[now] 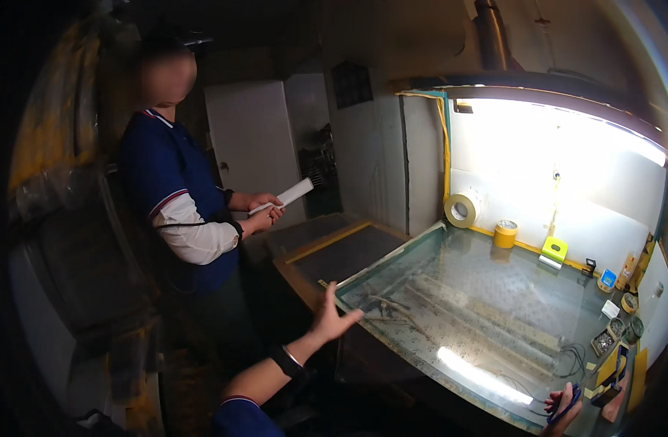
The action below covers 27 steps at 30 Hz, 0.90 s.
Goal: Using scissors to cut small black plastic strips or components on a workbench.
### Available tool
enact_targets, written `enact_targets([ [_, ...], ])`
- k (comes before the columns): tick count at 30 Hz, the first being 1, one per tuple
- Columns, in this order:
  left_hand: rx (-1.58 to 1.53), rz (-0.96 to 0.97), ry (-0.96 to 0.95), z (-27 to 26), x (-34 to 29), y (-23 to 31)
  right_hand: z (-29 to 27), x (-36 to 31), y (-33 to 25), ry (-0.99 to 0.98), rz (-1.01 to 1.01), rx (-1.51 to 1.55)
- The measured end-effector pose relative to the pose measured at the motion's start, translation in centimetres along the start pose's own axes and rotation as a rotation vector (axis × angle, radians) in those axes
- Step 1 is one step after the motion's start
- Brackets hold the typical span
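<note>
One dark-blue, slim, curved object (pixel 575 395), kind unclear, held in right hand (pixel 562 409) over greenish clear-glass tabletop (pixel 465 273), near side. Left hand (pixel 331 320) spread wide by tabletop's left corner.

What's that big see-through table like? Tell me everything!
The tabletop is wide, flat and shiny. It looks like glass, with a greenish edge and dark specks. A long white streak shows in it, probably a lamp's reflection. Toward the back sit a big tape roll and a smaller yellow roll; small containers line its right side. The open left hand is by its left front corner; I can't tell if they touch.
</note>
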<state>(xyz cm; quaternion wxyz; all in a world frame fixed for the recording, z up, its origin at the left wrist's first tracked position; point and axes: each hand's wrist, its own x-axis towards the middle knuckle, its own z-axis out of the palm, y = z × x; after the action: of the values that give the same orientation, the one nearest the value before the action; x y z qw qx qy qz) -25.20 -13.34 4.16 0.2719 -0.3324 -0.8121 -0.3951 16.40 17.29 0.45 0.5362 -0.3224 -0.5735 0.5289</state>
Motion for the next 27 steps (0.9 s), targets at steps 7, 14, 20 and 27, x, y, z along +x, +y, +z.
enact_targets([
  [7,0.232,0.672,-0.942,0.3,-6.6,11.9,0.0,-0.3,-1.2,0.029,0.058,-0.002],
  [14,0.185,0.774,-0.801,1.9,-4.7,8.6,-0.3,-0.3,-0.6,0.015,-0.038,-0.008],
  [20,-0.076,0.800,-0.445,0.2,-1.5,5.8,0.3,-0.4,-1.8,0.054,-0.012,0.031],
  [27,0.028,0.774,-0.673,1.2,-3.5,5.5,0.9,-0.3,-1.7,0.020,-0.110,0.187],
])
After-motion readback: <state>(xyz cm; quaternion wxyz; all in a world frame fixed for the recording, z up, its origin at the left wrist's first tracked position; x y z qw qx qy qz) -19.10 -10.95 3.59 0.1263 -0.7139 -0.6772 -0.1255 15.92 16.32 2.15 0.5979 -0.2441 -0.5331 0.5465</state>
